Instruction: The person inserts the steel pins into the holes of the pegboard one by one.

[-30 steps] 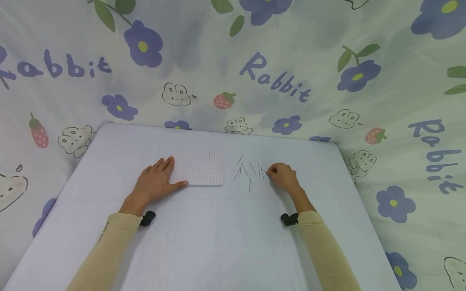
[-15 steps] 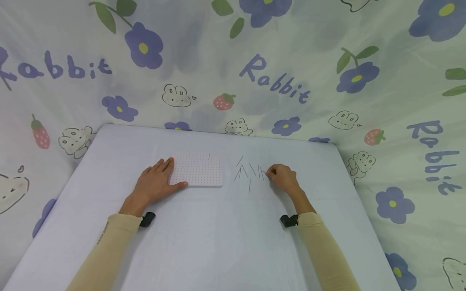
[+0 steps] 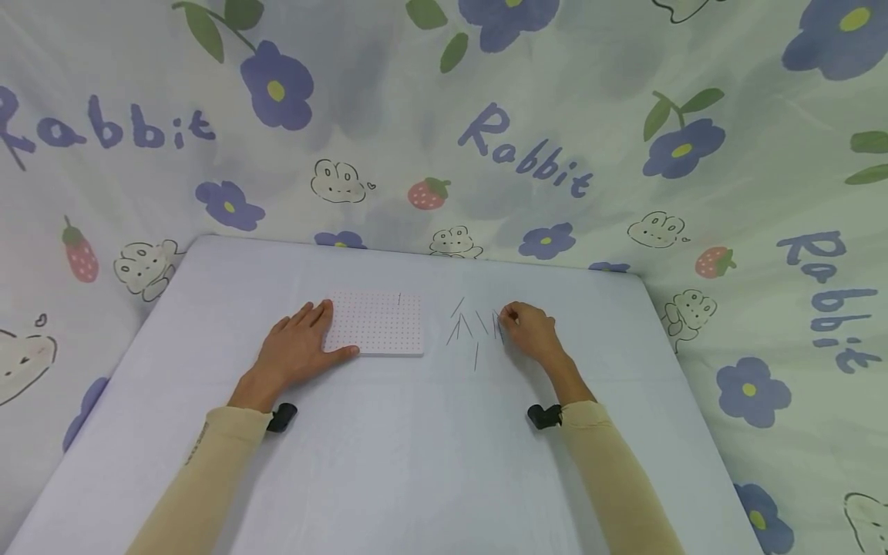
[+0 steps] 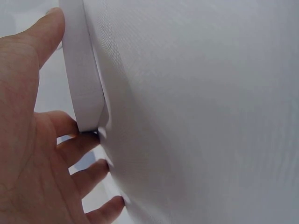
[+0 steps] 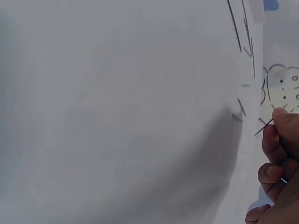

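Observation:
A white board (image 3: pixel 375 324) with a grid of small dots lies left of the table's middle. A thin dark stick (image 3: pixel 399 299) stands out near its far right corner. My left hand (image 3: pixel 294 351) is spread at the board's near left corner, thumb along the near edge and fingertips at the left side. In the left wrist view the thumb lies against the board's thick edge (image 4: pixel 81 70). My right hand (image 3: pixel 530 330) pinches a thin dark stick (image 5: pixel 263 127) between thumb and forefinger, just over the rightmost loose sticks.
Several thin dark sticks (image 3: pixel 465 324) lie scattered on the white tablecloth (image 3: pixel 416 447) between the board and my right hand. Beyond the table's far edge hangs a patterned curtain (image 3: pixel 388 116) with flowers and rabbits.
My right hand has shifted slightly left and away from me, with its fingertips raised over the rightmost sticks. The left hand and the board have stayed in place.

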The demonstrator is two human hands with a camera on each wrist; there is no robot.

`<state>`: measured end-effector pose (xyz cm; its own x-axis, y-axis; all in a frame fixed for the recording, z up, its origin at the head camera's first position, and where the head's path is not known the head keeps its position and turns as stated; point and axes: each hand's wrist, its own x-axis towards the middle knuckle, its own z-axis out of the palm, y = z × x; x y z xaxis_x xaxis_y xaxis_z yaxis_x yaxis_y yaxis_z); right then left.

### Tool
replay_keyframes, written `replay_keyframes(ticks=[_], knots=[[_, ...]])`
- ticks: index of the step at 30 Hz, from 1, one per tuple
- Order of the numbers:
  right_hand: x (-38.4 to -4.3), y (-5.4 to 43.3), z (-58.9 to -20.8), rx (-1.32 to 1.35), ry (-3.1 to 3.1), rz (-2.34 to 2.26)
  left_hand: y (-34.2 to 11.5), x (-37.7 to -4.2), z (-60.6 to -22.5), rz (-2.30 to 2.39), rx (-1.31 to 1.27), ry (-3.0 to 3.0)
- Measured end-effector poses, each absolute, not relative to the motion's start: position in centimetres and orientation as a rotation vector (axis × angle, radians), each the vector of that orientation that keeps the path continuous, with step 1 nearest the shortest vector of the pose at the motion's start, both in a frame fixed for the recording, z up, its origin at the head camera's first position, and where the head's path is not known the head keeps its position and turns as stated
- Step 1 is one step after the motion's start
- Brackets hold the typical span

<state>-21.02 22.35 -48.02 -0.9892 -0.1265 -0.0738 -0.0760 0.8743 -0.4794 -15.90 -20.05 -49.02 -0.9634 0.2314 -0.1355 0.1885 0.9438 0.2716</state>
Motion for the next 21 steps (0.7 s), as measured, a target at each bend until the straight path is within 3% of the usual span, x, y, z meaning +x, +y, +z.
replay_keyframes(ticks=[21], knots=[[-22.8, 16.4, -46.5, -0.378, 2.971, -0.870, -19.9, -15.5, -48.8, 0.386, 0.328, 2.955]])
